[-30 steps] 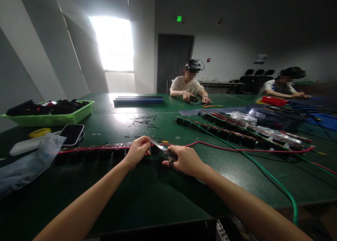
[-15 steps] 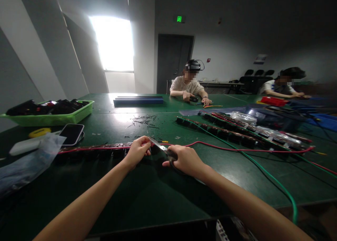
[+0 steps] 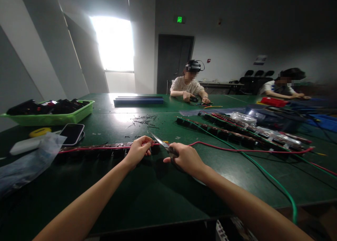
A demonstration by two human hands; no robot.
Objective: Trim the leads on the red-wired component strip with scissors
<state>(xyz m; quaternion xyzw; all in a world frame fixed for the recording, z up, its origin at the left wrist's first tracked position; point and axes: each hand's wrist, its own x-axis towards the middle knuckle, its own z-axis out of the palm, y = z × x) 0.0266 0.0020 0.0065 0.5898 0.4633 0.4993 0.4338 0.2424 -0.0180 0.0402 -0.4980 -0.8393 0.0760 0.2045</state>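
In my right hand [image 3: 188, 158] are black-handled scissors [image 3: 163, 144], their metal blades pointing up and left beside my left fingertips. My left hand [image 3: 139, 150] is closed in a pinch at the right end of a long dark strip [image 3: 105, 150]; what lies between the fingers is too small to make out. A red wire [image 3: 86, 149] runs along this strip, passes behind both hands and comes out on the right. A short yellow wire end [image 3: 165, 141] shows just behind the blades.
Black clippings [image 3: 143, 121] lie beyond my hands. Left are a green basket [image 3: 79, 117] of black parts, a phone [image 3: 71, 134] and a plastic bag [image 3: 31, 167]. More wired strips [image 3: 223, 131] and a green wire [image 3: 273, 179] lie right. Two people sit across the green table [image 3: 126, 206].
The scissors have shifted slightly right and up, their tip moving off my left fingertips. My right hand has moved a little with them; my left hand stays almost in place.
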